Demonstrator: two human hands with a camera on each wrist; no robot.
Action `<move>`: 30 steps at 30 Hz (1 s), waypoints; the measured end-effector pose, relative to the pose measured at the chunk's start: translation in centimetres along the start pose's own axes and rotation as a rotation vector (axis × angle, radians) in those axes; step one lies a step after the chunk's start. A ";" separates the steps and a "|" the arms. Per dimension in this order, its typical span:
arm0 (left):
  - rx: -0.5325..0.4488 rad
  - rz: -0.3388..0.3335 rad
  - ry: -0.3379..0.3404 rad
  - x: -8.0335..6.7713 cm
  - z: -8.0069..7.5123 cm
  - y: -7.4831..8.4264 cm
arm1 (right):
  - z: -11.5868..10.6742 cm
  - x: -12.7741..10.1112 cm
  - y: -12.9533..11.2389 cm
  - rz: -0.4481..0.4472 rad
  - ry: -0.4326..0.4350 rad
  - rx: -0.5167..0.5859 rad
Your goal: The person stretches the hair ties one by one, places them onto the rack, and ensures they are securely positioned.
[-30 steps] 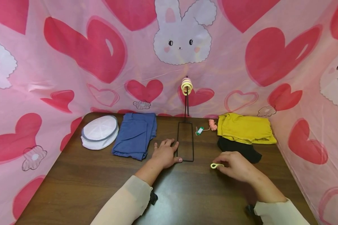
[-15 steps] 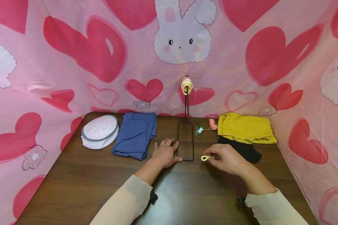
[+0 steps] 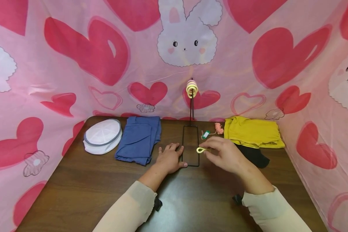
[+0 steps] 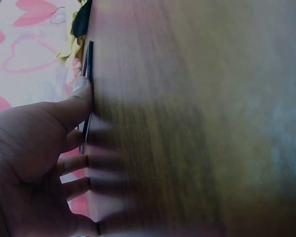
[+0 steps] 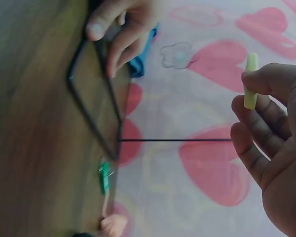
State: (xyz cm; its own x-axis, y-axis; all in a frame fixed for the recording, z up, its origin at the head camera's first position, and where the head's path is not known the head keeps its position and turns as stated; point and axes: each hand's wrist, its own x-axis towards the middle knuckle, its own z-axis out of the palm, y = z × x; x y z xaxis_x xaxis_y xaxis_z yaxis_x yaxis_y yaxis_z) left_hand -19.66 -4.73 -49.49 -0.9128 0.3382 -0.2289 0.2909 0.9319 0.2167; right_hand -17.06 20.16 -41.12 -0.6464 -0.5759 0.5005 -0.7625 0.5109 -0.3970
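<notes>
A black wire stand has a flat rectangular base on the table and a tall post. Several yellow and pink hair ties hang near its top. My left hand rests palm down along the base's left side, thumb on the front corner of the wire and the other fingers spread on the tabletop. My right hand pinches a pale yellow hair tie between thumb and fingertips, raised near the base's right side. Edge-on in the right wrist view, this tie shows as a short band.
A white mesh cap-like item and folded blue cloth lie at left. Behind my right hand are a green key tag and a pink yarn bundle. Folded yellow cloth and black cloth lie at right.
My right hand has moved left and away from me with the yellow hair tie, from near the black cloth to the stand's base. My left hand stays in place.
</notes>
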 end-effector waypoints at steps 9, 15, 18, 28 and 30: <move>-0.003 -0.001 -0.003 0.0 0.0 0.1 | -1.4 2.6 -2.2 -0.065 0.137 -0.004; 0.003 0.001 0.000 0.1 0.1 0.0 | -2.5 4.3 -3.6 -0.106 0.216 -0.015; 0.005 0.005 0.000 0.1 0.1 -0.1 | -2.9 5.0 -4.1 -0.141 0.255 -0.012; 0.005 0.005 0.002 0.1 0.2 -0.3 | -4.3 6.8 -5.7 -0.254 0.388 -0.067; 0.004 0.005 0.003 0.1 0.2 -0.2 | -4.4 6.9 -5.8 -0.248 0.402 -0.072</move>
State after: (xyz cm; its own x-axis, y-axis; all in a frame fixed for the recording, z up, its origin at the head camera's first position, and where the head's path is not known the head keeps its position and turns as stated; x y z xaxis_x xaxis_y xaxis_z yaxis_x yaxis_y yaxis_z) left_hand -19.78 -4.88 -49.76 -0.9123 0.3424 -0.2245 0.2966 0.9307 0.2140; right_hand -16.99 15.98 -31.99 -0.3726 -0.4009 0.8369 -0.8795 0.4403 -0.1806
